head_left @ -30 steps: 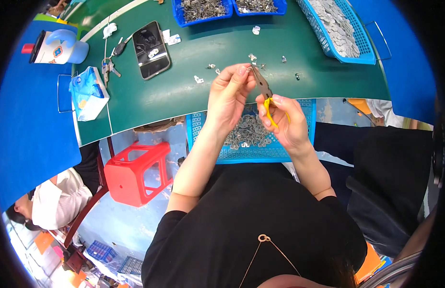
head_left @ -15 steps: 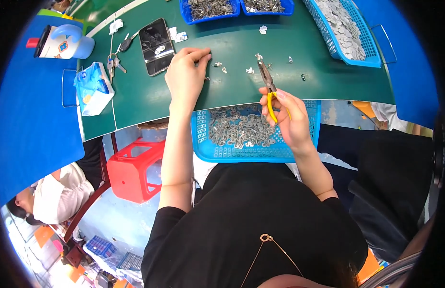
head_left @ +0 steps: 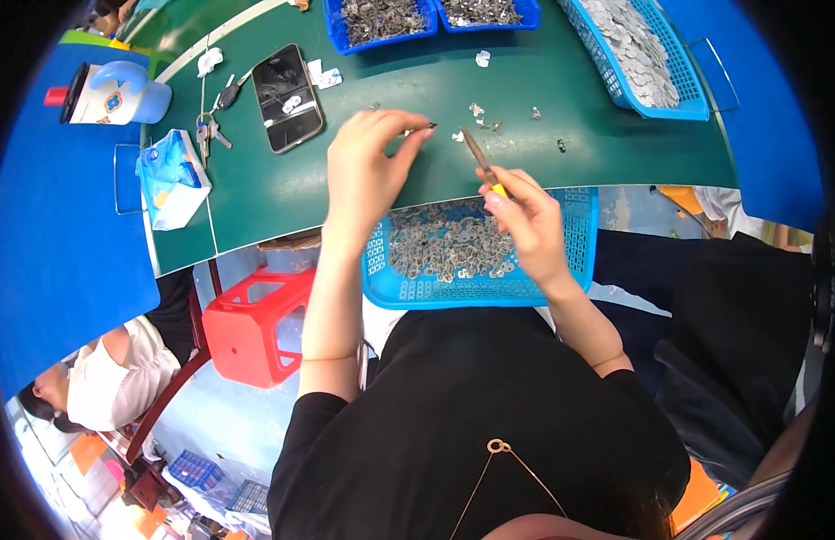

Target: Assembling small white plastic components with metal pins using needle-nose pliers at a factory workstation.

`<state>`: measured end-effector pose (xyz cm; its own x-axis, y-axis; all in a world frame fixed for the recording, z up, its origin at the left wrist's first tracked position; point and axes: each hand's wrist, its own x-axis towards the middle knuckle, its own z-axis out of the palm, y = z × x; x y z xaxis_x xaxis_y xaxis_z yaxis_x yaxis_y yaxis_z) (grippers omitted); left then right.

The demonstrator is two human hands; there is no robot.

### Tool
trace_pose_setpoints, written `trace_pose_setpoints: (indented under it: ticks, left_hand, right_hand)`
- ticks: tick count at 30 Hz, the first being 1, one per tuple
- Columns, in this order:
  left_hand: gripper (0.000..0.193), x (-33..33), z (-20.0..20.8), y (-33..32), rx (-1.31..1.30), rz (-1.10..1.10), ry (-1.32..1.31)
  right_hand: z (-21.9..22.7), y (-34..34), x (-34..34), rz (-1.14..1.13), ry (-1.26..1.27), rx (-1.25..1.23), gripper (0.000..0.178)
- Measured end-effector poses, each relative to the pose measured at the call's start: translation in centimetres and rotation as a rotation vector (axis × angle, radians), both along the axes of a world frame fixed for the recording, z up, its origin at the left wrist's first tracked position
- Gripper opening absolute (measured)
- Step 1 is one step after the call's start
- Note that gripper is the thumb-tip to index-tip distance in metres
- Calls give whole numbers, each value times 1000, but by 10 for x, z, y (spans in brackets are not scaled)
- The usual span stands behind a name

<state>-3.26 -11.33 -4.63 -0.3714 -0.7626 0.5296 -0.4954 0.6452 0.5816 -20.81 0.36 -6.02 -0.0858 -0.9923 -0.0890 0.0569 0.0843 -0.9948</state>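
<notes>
My left hand is pinched over the green table, with a small dark piece at its thumb and fingertips. In my right hand are yellow-handled pliers, their jaws pointing up and left, near a tiny whitish part. Whether the jaws hold anything is too small to tell. Several small metal parts lie scattered beyond the pliers, and a dark one lies to their right. Below the table edge, a light-blue basket in front of me holds many flat metal pieces.
Two blue bins of metal parts stand at the back, and a blue basket of flat discs at the right. On the left lie a phone, keys, a tissue pack and a cup. A red stool stands below.
My left hand has moved right and now pinches a small dark piece. My right hand has come slightly left and down, turning the pliers toward the left fingertips.
</notes>
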Motion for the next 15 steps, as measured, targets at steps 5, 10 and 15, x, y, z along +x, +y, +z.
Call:
trace_pose_setpoints:
  ticks: [5,10,15]
  left_hand:
    - [13,-17,4,24,128,76,260]
    - [13,-20,6,29,138,49,282]
    - [13,-22,5,31,91,43,275]
  right_hand:
    - [-1,-5,6,-61,251,-110,30]
    - [1,-2,5,-70,249,-119,29]
    - [-2,1,4,-77,235,-135,27]
